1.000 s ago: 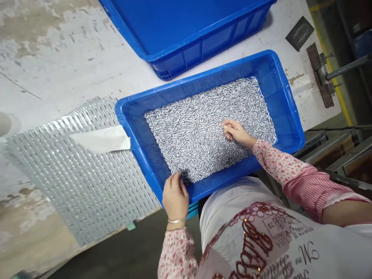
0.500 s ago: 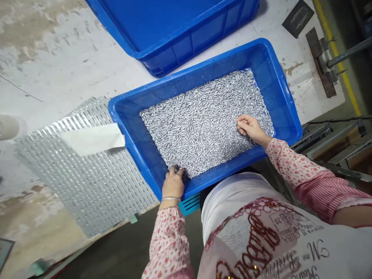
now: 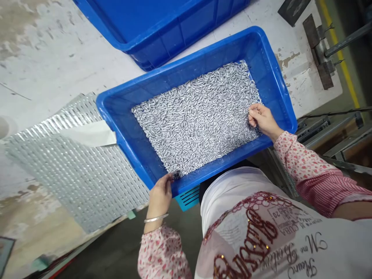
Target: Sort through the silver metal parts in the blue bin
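Observation:
A blue plastic bin [image 3: 128, 151] holds a layer of small, silvery, spindle-shaped metal pieces [image 3: 197, 116]. At its near left corner is my left hand [image 3: 160, 193], wearing a bracelet, with its fingers pressed together over the rim. A small dark clump [image 3: 176, 174] shows at those fingertips; its kind is unclear. My right hand [image 3: 264, 121] hovers at the right end of the pieces, fingers curled into a pinch. Whatever lies between them, if anything, is too small to make out.
A second blue bin [image 3: 157, 42] stands behind the first. To the left lies a ribbed, silvery sheet stack [image 3: 87, 182] with a white paper strip [image 3: 90, 133] on it. A metal bracket [image 3: 319, 54] sits at the table's right edge, by metal racks [image 3: 334, 139].
My left hand has pulled back from the pieces toward the bin's near left corner. My right hand has shifted rightward over the pieces, still pinched. The whole view has moved slightly.

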Motion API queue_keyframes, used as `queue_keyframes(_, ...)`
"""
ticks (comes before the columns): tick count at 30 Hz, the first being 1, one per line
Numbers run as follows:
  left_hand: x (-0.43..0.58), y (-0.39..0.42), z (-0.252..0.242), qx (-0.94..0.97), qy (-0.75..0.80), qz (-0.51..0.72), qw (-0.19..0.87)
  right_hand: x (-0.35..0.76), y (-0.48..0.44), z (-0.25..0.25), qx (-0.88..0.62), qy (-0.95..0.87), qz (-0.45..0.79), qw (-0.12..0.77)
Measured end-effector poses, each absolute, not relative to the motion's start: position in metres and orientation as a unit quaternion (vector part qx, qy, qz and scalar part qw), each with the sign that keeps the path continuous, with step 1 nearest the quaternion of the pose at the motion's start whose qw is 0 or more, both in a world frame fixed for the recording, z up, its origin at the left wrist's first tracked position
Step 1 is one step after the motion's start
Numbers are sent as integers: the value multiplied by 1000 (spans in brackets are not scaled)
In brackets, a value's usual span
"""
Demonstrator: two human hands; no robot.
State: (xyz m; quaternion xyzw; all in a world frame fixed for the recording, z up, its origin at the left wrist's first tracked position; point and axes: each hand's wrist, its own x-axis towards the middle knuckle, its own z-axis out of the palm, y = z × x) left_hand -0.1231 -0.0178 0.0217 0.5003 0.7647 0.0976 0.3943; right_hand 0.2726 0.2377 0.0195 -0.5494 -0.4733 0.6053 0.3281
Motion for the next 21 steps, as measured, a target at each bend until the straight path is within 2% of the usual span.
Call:
queue_keyframes(8, -108, 5, 3, 527, 738, 102, 408, 289, 239, 29, -559, -465, 597, 339)
queue_keyframes(16, -57, 50, -30, 601, 681, 41, 417, 337, 271, 55, -560, -487, 498, 449)
queue_keyframes(21, -24, 72, -33, 621, 645, 65, 440, 388, 297, 43, -620, -428, 426, 502)
